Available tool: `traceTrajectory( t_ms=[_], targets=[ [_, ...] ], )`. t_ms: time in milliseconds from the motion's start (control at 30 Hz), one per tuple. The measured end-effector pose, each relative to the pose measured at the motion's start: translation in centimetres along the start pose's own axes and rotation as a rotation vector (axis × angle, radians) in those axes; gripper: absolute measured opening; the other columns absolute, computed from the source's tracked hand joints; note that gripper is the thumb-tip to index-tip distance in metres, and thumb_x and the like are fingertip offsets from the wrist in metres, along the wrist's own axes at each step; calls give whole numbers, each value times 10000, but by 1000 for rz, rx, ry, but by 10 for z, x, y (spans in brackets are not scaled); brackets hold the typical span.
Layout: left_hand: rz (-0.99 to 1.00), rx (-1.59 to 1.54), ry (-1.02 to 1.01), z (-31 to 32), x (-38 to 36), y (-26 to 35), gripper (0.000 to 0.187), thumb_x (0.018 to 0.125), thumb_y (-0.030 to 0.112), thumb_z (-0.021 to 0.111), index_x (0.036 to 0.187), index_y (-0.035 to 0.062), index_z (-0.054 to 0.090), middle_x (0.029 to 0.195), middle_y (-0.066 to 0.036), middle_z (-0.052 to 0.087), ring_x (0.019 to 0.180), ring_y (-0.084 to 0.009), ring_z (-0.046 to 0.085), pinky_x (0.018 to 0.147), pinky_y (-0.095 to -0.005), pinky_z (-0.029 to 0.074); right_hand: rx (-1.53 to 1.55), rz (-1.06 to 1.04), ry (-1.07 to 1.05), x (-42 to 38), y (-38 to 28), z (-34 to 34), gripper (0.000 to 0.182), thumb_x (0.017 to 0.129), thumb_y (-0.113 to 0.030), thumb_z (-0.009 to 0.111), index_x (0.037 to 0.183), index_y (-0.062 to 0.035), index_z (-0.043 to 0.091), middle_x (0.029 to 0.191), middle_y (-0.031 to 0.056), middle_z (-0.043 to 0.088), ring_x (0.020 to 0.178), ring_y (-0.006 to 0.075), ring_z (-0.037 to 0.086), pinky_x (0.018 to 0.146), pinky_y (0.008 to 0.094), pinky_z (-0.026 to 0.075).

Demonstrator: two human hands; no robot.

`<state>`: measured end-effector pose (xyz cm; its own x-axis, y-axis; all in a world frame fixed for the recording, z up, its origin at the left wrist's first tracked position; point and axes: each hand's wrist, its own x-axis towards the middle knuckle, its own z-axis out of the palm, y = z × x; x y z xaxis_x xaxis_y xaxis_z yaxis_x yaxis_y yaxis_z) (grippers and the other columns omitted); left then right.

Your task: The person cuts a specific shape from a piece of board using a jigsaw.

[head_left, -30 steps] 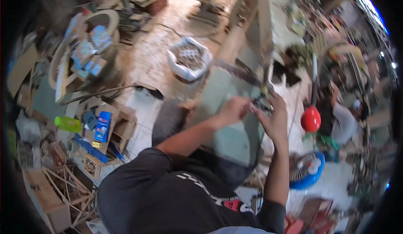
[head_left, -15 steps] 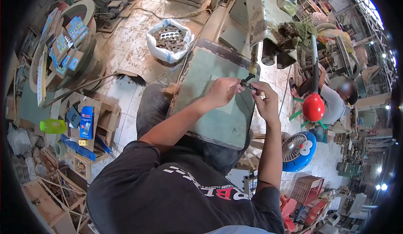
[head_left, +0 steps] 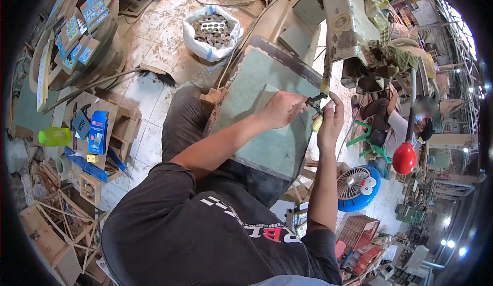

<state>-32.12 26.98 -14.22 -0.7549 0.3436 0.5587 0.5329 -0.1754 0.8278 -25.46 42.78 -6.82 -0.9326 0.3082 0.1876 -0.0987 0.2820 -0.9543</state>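
Small black angular part (head_left: 317, 99) at your fingertips, over the desk (head_left: 251, 75).
Your left hand (head_left: 281, 109) pinches it by one end, probably so the other end stays accessible; your right hand (head_left: 331, 122) curls beside a short pale-yellow piece (head_left: 317, 124), can't tell whether that grip is closed. Desk top flat, pale green, just below, likely handy for catching drops. Beyond, on white tiled floor (head_left: 154, 34), a white woven sack (head_left: 192, 47) of brown scraps, rolled open, perhaps for easy filling.
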Motion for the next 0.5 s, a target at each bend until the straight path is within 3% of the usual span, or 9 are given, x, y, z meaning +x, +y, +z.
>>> traceTrajectory(
  t_ms=[67, 233, 333, 433, 500],
  targets=[
    [-4, -14, 5, 1, 0, -1, 152, 1027, 65, 565, 1010, -36, 677, 893, -173, 765, 791, -275, 774, 697, -379, 601, 108, 151, -32, 6, 3, -5, 351, 1122, -289, 523, 1366, -38, 554, 901, 43, 646, 659, 96, 611, 555, 237, 463],
    [40, 174, 87, 3, 0, 25, 300, 1067, 240, 531, 972, -3, 679, 794, -193, 680, 761, -410, 695, 679, -465, 543, 129, 175, 23, 5, 1, 0, 291, 1118, -260, 520, 1304, -44, 575, 836, 25, 602, 611, 99, 591, 529, 239, 446],
    [-69, 226, 125, 7, 2, 39, 373, 1077, 338, 524, 972, 17, 682, 750, -191, 645, 748, -439, 659, 684, -498, 524, 177, 205, 47, 8, 1, 1, 253, 1114, -241, 513, 1261, -49, 589, 824, 27, 598, 589, 104, 586, 514, 237, 448],
    [-43, 249, 138, 9, 1, 35, 425, 1083, 401, 509, 953, 36, 682, 751, -190, 648, 744, -430, 663, 688, -502, 528, 308, 339, 25, 11, -2, -2, 225, 1109, -239, 515, 1198, -56, 610, 872, 45, 640, 541, 112, 574, 481, 224, 449],
    [-63, 246, 73, 5, 0, 32, 406, 1069, 390, 517, 932, 47, 687, 789, -199, 671, 778, -429, 676, 702, -516, 539, 313, 333, 63, 6, -1, -1, 253, 1111, -251, 513, 1256, -68, 611, 890, 23, 659, 609, 93, 603, 504, 235, 474]
  ],
)
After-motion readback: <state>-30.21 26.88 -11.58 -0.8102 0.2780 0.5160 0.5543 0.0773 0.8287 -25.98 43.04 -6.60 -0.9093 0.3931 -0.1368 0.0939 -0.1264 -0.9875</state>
